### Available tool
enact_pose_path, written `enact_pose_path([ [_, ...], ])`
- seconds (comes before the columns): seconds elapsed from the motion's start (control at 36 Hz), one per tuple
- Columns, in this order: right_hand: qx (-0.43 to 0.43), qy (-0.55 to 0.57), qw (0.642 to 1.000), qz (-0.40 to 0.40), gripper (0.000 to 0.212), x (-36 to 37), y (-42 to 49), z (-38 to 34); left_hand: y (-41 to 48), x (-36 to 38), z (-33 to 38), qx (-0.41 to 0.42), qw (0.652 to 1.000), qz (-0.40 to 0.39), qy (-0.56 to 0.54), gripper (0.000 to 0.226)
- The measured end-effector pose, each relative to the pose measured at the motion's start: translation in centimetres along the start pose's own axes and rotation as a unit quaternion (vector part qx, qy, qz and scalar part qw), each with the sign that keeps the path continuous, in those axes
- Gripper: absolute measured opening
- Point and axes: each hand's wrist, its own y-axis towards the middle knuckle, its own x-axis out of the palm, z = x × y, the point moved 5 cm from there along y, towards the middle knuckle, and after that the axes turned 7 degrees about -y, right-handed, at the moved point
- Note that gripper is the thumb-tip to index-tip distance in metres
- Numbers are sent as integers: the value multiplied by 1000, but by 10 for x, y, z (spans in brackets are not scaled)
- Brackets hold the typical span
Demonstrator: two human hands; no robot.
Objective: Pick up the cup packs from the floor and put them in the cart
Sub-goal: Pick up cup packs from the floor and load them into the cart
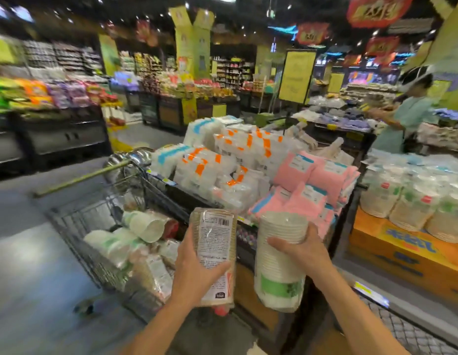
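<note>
My left hand (194, 272) grips a clear-wrapped pack of brownish cups (216, 242) with a white printed label, held upright just right of the cart. In my right hand (299, 247) is a pack of white cups (279, 267) with a green band near its bottom, also upright. The wire shopping cart (76, 226) stands at the left of my hands. Several cup packs (145, 226) lie inside it, white and brownish, piled on their sides. Both held packs hover in front of a display stand, beside the cart's right edge.
A display stand (248, 170) with stacked white, orange-taped and pink packs rises right behind my hands. Stacks of paper plates (412, 206) sit on an orange box at the right. A person (407, 116) in a pale green top stands at the far right. Grey floor (25, 265) lies left of the cart.
</note>
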Motion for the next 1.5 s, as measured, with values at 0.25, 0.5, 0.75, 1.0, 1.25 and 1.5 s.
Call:
enact_pose_path([
  [0.25,-74,13,993,-87,74,136,62,-63,44,-83,-59,-72,993,94,23,130],
  [0.5,-120,-4,977,-178,80,236,145,-74,110,-91,-102,-95,983,152,32,123],
  [0.75,-126,-47,938,-319,94,331,256,-85,191,-84,-151,-183,951,244,53,133],
  [1.0,-40,-188,869,-456,130,445,293,-54,203,-85,-214,-278,901,330,39,137],
  [1.25,9,-291,807,-514,134,535,275,-32,213,-96,-283,-375,864,336,27,140],
  [1.5,34,-353,769,-531,139,586,273,-17,220,-105,-308,-452,830,312,92,131],
])
